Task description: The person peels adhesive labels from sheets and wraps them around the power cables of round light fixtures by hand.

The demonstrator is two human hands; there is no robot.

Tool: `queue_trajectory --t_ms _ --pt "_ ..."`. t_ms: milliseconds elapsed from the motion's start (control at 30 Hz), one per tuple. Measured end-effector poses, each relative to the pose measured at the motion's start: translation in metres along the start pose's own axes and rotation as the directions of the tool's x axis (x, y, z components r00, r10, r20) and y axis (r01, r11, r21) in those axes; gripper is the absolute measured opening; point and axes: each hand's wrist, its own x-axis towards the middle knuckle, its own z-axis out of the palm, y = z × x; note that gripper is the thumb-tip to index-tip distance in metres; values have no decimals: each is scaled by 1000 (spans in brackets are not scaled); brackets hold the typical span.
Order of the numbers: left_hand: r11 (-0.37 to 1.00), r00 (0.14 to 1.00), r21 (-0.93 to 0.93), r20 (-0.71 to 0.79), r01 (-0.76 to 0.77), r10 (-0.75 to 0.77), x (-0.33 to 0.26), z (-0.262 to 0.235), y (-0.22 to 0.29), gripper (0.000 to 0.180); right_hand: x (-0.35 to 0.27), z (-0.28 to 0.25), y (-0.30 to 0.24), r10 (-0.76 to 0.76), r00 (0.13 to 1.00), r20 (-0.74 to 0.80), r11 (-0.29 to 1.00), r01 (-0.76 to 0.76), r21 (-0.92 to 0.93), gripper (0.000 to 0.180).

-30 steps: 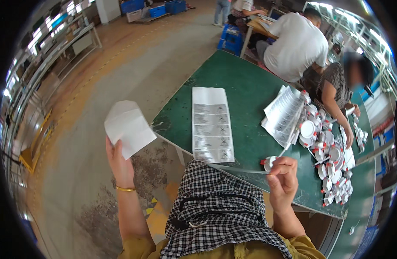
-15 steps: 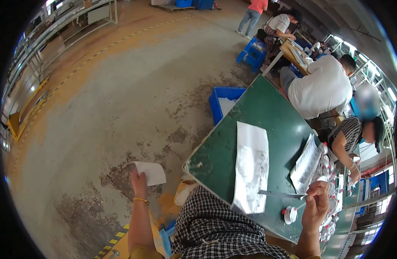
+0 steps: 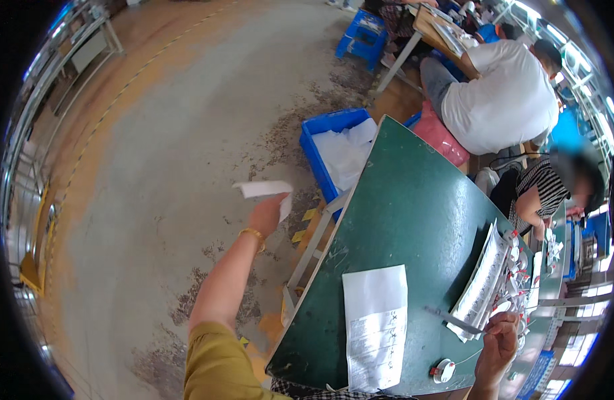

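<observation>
My left hand [image 3: 270, 212] is over the floor, left of the green table [image 3: 413, 213], its fingers closed on a curled white sheet of paper [image 3: 263, 189]. My right hand [image 3: 499, 340] is above the table's right side, pinching slim grey metal tweezers [image 3: 453, 320] whose tip points left. Below that tip and to its left, a white sheet with a shiny printed lower part [image 3: 377, 327] lies flat near the front edge. A small round white-and-red part [image 3: 443, 371] with a thin wire rests close to my right hand. Beyond the tweezers lie more shiny printed sheets [image 3: 480, 280].
A blue bin [image 3: 315, 155] holding white sheets stands on the floor against the table's left side. Many white-and-red parts [image 3: 513, 267] crowd the table's right. Co-workers sit beyond, one in a white shirt [image 3: 500, 97], one in stripes [image 3: 543, 183]. A blue stool [image 3: 361, 37] stands farther back.
My left arm has reached forward with the white sheet, toward the blue bin. The view has shifted, and the tweezers now point farther from the flat sheet, still in my right hand.
</observation>
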Motion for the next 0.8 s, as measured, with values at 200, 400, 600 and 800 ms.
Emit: queue_trajectory --t_ms 200,400,600,800 --pt "882 884 58 17 -468 468 145 63 102 42 7 -11 17 108 990 -95 993 -111 -31 11" --pt "892 891 251 -169 -375 422 212 68 126 40 14 5 27 222 968 -120 975 -223 2 10" --pt "958 954 -121 -189 -259 234 168 43 89 38 20 3 15 137 989 -60 990 -136 26 19" --pt "860 888 -436 -457 -264 41 11 -95 102 27 -4 -12 3 -3 998 62 993 -4 115 20"
